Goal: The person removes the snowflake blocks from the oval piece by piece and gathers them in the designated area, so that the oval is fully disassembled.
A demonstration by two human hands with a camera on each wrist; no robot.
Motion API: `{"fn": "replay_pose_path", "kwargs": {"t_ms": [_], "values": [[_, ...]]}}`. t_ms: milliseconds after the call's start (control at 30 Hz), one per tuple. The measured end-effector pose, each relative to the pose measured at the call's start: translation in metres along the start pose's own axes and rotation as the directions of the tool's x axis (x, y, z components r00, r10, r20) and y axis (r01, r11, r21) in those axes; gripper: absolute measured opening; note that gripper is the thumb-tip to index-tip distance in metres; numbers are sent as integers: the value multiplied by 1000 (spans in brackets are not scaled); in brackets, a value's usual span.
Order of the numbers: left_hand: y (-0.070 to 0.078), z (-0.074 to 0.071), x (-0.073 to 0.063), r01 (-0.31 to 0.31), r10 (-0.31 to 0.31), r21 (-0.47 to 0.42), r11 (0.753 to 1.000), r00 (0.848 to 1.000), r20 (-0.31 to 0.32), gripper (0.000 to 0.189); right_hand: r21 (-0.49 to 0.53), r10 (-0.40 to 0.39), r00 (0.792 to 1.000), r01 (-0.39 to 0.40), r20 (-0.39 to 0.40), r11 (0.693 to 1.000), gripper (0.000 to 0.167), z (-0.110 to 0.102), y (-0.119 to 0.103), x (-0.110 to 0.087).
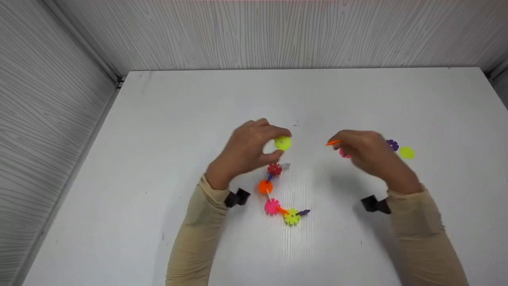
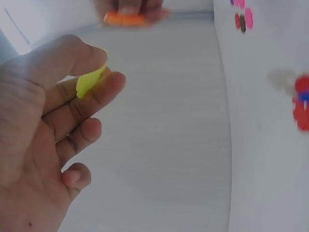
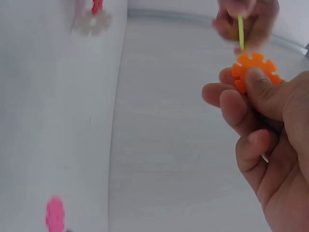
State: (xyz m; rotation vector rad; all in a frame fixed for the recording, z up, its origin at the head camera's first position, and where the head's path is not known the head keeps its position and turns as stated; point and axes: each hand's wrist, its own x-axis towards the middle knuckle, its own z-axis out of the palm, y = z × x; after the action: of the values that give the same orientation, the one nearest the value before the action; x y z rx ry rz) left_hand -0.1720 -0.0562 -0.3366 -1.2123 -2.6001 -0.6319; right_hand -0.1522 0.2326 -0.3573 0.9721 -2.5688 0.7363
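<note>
1. Head view: a bright yellow, thin, seemingly plastic disc point(image 1: 283, 143) is held by its rim between the parted thumb and fingers of the left hand point(image 1: 252, 145), above the white desk point(image 1: 178, 115). A thin orange, seemingly plastic disc point(image 1: 332, 142) is pinched edge-on by the right hand point(image 1: 369, 153).
2. Same view: a bent chain of notched, multicoloured discs point(image 1: 272, 207) lies below the left hand; it could be pulled apart if that wrist were lowered onto it. A loose pink disc point(image 1: 345, 153), purple notched disc point(image 1: 393, 145) and flat yellow-green disc point(image 1: 406, 152) could be scattered by the right wrist.
3. Left wrist view: the yellow disc is gripped narrowly by the fingertips and could be flicked loose by uneven pressure.
4. Right wrist view: the orange disc is clamped under the thumb, its notches exposed; it could be twisted or slip if pressed against the other with notches misaligned.
5. No container is seen in any view.
</note>
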Motion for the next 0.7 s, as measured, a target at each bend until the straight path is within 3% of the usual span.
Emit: {"fn": "replay_pose_path", "kwargs": {"t_ms": [100, 200, 467, 567, 700], "values": [[-12, -13, -12, 61, -65, -53, 997, 995, -77, 30, 47, 127, 987, -123, -94, 991, 21, -20, 19, -14], [-14, -16, -13, 86, -91, -99, 991, 994, -53, 32, 78, 205, 971, -197, -122, 977, 16, -32, 28, -22], [-1, 8, 2, 51, -46, -93, 994, 998, 49, 35, 97, 350, 936, -351, 28, 931, 35, -41, 32, -26], [5, 13, 8, 44, -34, -109, 993, 995, 92, 36, 111, 361, 931, -364, 51, 925, 35, -43, 33, -26], [14, 20, 17, 51, -33, -128, 990, 989, 142, 36, 113, 406, 907, -417, 109, 902, 30, -44, 34, -24]]}}
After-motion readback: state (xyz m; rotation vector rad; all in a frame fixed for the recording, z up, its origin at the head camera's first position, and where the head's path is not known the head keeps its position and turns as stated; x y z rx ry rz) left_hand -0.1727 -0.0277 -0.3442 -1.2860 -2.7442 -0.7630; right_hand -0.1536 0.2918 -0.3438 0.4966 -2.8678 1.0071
